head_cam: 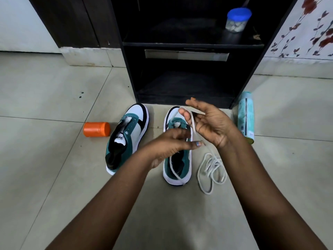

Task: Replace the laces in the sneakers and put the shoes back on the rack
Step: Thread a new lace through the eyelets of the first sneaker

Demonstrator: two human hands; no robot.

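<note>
Lace, white and flat, runs from the toe-end eyelets of the right-hand sneaker up to the right hand, loops over its curled fingers and hangs down again. The left hand hovers over the same shoe with its thumb stretched out to the right; whether its blurred fingers pinch the lace I cannot tell. A strand also trails back along the shoe's opening to the heel. That sneaker stands on the tiled floor, toe toward the black rack. The left-hand sneaker sits just beside it, unlaced, angled slightly. A second white lace lies in loose loops on the floor to the right. An orange jar lies on its side left of the shoes; a pale green spray can lies at the right. A blue-lidded jar stands on the rack's upper shelf.
</note>
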